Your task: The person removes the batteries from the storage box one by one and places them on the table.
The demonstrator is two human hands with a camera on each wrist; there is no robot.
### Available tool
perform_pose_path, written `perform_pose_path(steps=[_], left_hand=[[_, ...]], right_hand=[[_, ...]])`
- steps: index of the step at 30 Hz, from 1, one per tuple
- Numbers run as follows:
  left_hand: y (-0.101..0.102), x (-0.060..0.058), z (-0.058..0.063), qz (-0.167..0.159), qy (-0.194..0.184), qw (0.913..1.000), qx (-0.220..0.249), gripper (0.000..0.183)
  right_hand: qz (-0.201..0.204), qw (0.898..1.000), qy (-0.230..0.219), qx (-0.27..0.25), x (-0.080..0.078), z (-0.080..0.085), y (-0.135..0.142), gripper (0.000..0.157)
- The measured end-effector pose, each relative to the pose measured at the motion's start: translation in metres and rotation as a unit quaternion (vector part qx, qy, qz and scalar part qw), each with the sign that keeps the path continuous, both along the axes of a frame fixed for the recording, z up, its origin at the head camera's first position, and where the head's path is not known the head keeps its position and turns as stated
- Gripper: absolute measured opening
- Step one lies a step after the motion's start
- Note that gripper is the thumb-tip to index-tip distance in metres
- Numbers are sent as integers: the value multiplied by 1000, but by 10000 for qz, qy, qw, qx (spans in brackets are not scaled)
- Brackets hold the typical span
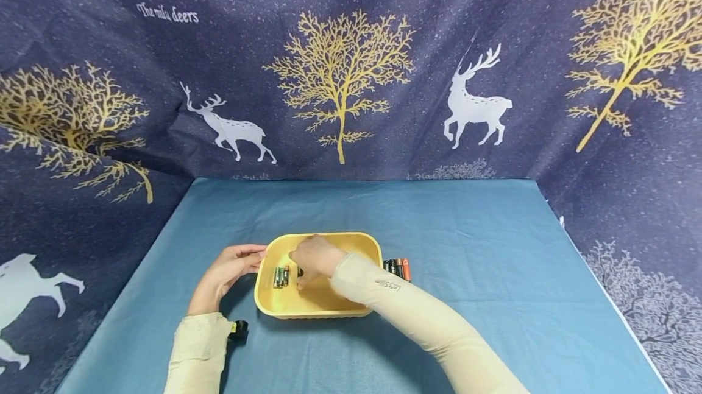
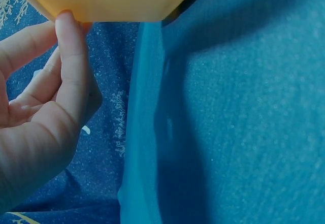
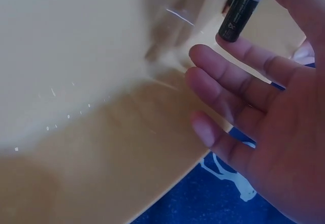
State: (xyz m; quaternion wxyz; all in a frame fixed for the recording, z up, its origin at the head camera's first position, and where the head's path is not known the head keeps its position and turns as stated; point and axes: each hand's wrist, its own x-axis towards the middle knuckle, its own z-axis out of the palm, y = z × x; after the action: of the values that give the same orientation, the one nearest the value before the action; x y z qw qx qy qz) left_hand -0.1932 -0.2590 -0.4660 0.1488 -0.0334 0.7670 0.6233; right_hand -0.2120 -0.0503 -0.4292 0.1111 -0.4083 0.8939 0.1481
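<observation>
Inside the tray (image 1: 298, 315), over at its left end, a battery (image 1: 300, 271) points near to far just right of three others (image 1: 281, 277), pinched by the right hand (image 1: 316, 260), its other fingers loosely apart, while the left hand (image 1: 233, 269) grips the left rim.

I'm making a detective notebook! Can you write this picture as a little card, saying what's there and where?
Container: yellow tub, on a blue cloth
Left hand: pinches the tub's left edge
Right hand: inside the tub, holding one battery
Also inside: a few batteries side by side
Outside: more batteries, right of the tub
Backdrop: dark cloth, white deer, golden trees
</observation>
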Motion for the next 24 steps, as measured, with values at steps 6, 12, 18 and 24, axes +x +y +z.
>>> perform_pose_path(steps=[6, 12, 18, 24], left_hand=[[-1, -1, 0, 17, -21, 9999, -102, 39], [-1, -1, 0, 42, -8, 9999, -107, 40], [0, 0, 2, 37, 17, 10000, -87, 39], [0, 0, 1, 7, 31, 10000, -92, 40]], right_hand=[[42, 10000, 8, -12, 0, 6, 5, 44], [-153, 9994, -256, -165, -1, 11, 11, 46], [-316, 9986, -353, -242, -2, 16, 19, 54], [-359, 9987, -317, -193, -2, 21, 27, 53]])
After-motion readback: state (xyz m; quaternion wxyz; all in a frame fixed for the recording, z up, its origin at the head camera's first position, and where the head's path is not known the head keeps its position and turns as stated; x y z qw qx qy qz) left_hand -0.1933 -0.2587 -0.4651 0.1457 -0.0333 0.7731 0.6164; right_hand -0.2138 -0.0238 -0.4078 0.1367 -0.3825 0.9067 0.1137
